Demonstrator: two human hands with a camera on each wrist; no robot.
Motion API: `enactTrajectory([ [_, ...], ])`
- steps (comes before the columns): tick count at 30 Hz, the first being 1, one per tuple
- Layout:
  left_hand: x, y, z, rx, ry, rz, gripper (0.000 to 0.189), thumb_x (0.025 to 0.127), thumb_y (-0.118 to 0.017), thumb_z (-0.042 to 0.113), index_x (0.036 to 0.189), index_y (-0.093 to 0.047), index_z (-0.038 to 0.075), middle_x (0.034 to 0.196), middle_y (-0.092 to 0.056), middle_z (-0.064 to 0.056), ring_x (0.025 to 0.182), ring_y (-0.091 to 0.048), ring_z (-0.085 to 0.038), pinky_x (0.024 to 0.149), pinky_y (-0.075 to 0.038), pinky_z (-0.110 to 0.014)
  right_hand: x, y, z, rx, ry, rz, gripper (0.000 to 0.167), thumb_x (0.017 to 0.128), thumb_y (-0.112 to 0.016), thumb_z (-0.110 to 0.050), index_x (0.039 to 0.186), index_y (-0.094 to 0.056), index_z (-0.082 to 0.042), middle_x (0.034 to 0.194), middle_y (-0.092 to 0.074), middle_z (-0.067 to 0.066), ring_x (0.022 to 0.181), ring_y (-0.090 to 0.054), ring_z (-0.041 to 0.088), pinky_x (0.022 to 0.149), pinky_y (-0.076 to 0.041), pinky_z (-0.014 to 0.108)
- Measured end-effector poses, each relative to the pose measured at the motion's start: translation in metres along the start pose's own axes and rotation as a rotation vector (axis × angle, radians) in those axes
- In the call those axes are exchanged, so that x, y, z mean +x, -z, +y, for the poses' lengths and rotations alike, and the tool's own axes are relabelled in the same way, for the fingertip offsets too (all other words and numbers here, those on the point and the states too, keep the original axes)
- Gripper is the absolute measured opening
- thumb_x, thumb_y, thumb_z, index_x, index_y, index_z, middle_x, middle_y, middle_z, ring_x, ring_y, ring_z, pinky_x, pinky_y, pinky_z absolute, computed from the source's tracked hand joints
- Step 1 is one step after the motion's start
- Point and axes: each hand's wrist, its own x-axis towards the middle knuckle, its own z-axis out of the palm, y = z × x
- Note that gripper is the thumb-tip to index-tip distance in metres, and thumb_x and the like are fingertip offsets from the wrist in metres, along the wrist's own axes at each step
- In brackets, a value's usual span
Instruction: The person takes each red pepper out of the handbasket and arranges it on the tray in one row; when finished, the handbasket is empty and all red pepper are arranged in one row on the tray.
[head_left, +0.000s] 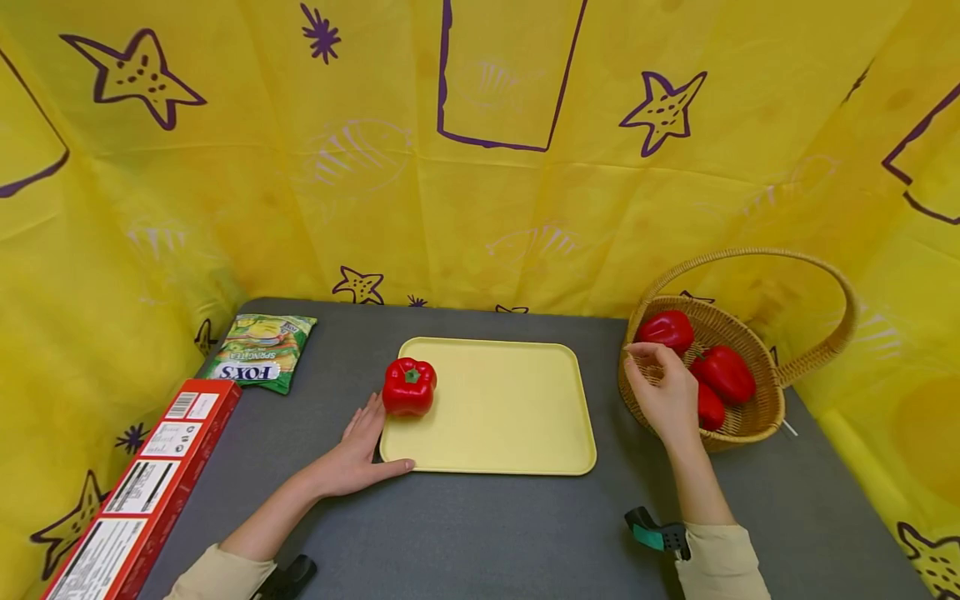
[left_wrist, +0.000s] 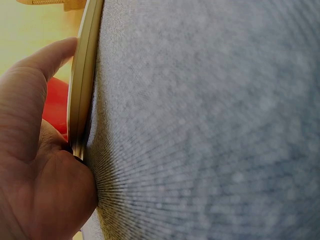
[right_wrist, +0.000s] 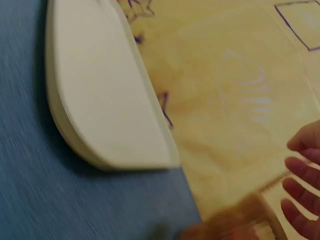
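Observation:
A pale yellow tray lies on the grey table, with a red bell pepper upright on its left side. My left hand rests at the tray's left edge, thumb on the near-left rim and straight fingers beside the pepper. In the left wrist view the thumb touches the tray's edge. My right hand, with nothing in it, hovers over the left side of a wicker basket. Its fingers are loosely bent. Three red peppers show in the basket, one partly behind the hand.
The basket's tall handle arches above it. At the left lie a green Fox's candy bag and a long red box with white labels. A yellow patterned cloth hangs behind and around the table.

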Motion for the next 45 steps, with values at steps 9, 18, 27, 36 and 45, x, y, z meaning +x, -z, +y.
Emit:
enactTrajectory([
  [9,-0.001,0.0,-0.001,0.002,0.011,-0.005,0.108,0.085,-0.071,0.047,0.156,-0.003,0.002,0.161,-0.001,-0.022,0.146,0.007,-0.042,0.111,0.002,-0.063,0.007,0.039,0.013,-0.285,-0.058,-0.146,0.026,0.087,-0.067,-0.014,0.111,-0.067,-0.003,0.114,-0.059,0.027,0.101,-0.05,0.047,0.083,-0.039,0.059],
  [18,0.0,0.0,0.0,-0.001,0.005,-0.008,0.108,0.085,-0.07,0.047,0.156,-0.003,0.002,0.16,-0.002,-0.023,0.145,0.007,-0.043,0.111,0.003,-0.064,0.01,0.063,0.025,-0.48,-0.202,-0.362,0.05,0.086,-0.069,-0.026,0.124,-0.056,0.003,0.127,-0.045,0.035,0.11,-0.036,0.06,0.076,-0.04,0.072],
  [27,0.0,0.0,0.001,0.002,0.011,-0.009,0.107,0.085,-0.07,0.047,0.155,-0.003,0.001,0.16,-0.002,-0.024,0.146,0.007,-0.043,0.111,0.002,-0.063,0.014,0.076,0.039,-0.506,-0.262,-0.573,0.077,0.081,-0.072,-0.048,0.128,-0.047,0.008,0.126,-0.038,0.042,0.108,-0.038,0.062,0.082,-0.038,0.073],
  [36,0.0,0.0,0.0,0.01,0.007,-0.007,0.108,0.085,-0.07,0.048,0.155,-0.003,0.001,0.16,-0.002,-0.023,0.146,0.007,-0.043,0.111,0.002,-0.064,0.017,0.071,0.048,-0.427,-0.184,-0.572,0.074,0.08,-0.075,-0.032,0.127,-0.044,0.015,0.122,-0.042,0.043,0.107,-0.041,0.057,0.088,-0.038,0.069],
  [45,0.0,0.001,0.003,0.009,0.012,-0.009,0.108,0.085,-0.07,0.047,0.155,-0.004,-0.001,0.16,-0.002,-0.024,0.145,0.007,-0.043,0.111,0.003,-0.064,0.015,0.066,0.055,-0.35,-0.176,-0.56,0.072,0.081,-0.076,-0.029,0.13,-0.043,0.012,0.122,-0.043,0.041,0.11,-0.043,0.052,0.089,-0.04,0.065],
])
